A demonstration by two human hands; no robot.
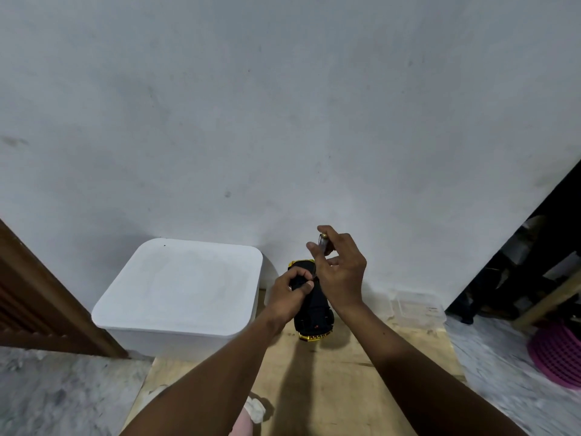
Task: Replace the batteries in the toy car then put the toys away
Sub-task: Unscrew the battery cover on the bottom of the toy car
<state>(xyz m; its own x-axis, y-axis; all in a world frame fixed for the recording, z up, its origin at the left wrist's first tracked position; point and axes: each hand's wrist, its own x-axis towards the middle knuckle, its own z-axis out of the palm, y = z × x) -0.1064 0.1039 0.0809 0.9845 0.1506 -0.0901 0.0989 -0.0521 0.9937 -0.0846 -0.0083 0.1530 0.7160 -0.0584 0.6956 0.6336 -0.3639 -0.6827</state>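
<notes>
Head view, lower centre of the frame: my left hand (290, 286) curls round the belly-up toy car (312, 313) over the tabletop (345, 388), light stiff plastic I reckon, best gripped at its flanks, while the fingers of my right hand (341, 272) pinch a small, likely slick battery (323, 242) just above.

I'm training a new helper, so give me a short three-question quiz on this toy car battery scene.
1. True or false: the white bin has its lid on.
2. Which hand pinches the battery? A left, B right.
3. Fill in: the toy car is to the ____ of the bin.
Key: 1 true. 2 B, the right hand; the left hand grips the toy car. 3 right.
</notes>
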